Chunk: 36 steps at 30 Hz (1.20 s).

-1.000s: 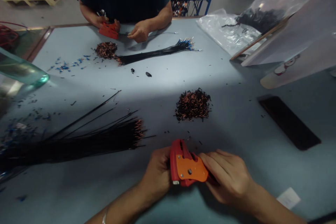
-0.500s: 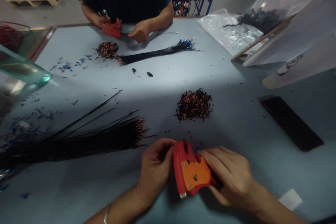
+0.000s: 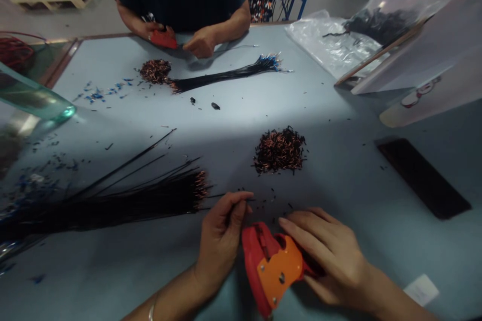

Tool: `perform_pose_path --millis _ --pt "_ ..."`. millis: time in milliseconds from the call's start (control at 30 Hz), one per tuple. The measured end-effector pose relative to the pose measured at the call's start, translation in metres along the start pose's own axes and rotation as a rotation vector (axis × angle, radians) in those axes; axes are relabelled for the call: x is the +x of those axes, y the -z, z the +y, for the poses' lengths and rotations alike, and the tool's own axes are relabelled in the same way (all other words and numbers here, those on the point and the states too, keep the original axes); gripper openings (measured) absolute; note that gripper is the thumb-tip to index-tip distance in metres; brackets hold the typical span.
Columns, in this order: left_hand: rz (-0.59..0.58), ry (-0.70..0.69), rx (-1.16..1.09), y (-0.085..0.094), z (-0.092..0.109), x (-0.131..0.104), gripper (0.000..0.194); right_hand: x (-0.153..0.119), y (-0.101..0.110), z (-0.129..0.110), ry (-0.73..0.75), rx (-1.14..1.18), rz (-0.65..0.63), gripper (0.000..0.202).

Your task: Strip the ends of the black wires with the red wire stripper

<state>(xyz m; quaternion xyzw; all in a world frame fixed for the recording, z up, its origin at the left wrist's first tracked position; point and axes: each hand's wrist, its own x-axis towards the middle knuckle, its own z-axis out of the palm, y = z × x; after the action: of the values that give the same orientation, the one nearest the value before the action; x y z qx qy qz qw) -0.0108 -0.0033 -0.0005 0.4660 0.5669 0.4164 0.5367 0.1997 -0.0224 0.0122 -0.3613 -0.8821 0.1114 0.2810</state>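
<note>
My right hand (image 3: pixel 331 253) is wrapped round a red and orange wire stripper (image 3: pixel 280 273), whose jaws face up and left. Pinched between thumb and forefinger of my left hand (image 3: pixel 222 235) is a thin black wire (image 3: pixel 249 199), its short end poking out past the fingertips, just above the stripper's jaws and apart from them. Left of that hand lies a thick bundle of black wires (image 3: pixel 143 205) with bare copper ends on the right. Beyond my hands sits a pile of black and copper offcuts (image 3: pixel 280 150).
Across the table a person (image 3: pixel 181 0) holds another red stripper (image 3: pixel 163 38) and a wire. Near them lie a smaller wire bundle (image 3: pixel 226 76) and an offcut pile (image 3: pixel 155 71). A black phone-like slab (image 3: pixel 424 175), plastic bags (image 3: pixel 324 40) and a greenish bottle (image 3: pixel 37 98) flank the work area.
The stripper has dropped slightly down and left, away from my left fingertips. The wire end in my left hand now shows. Across the table, the other person's stripper has shifted a little.
</note>
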Motion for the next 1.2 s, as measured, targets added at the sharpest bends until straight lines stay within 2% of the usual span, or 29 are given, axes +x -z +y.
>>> perform_pose_path --millis 200,300,433,533,600,767,1033,1200 --pt "-0.01 0.068 -0.081 -0.006 0.003 0.0 0.022 -0.008 0.013 -0.002 -0.279 0.273 0.124 0.044" --pt "-0.023 0.062 -0.095 -0.007 0.003 -0.001 0.025 -0.013 0.016 0.0 -0.423 0.557 0.026 0.033" --pt "-0.06 0.065 -0.124 -0.006 0.002 -0.001 0.022 -0.01 0.017 0.002 -0.602 1.15 -0.173 0.035" --pt "-0.064 0.073 -0.159 -0.006 0.001 -0.001 0.018 -0.008 0.013 0.002 -0.735 1.478 -0.186 0.038" --pt "-0.07 0.071 -0.166 -0.006 0.001 -0.001 0.017 -0.009 0.01 0.003 -0.768 1.615 -0.181 0.038" --pt "-0.076 0.055 -0.148 -0.006 0.004 0.0 0.018 -0.012 0.007 0.005 -0.72 1.668 -0.245 0.032" --pt "-0.047 0.038 -0.134 -0.006 0.005 0.0 0.017 -0.011 0.009 0.003 -0.771 1.684 -0.216 0.034" --pt "-0.084 0.019 -0.08 -0.005 0.002 -0.001 0.017 -0.011 0.009 0.001 -0.795 1.662 -0.23 0.036"
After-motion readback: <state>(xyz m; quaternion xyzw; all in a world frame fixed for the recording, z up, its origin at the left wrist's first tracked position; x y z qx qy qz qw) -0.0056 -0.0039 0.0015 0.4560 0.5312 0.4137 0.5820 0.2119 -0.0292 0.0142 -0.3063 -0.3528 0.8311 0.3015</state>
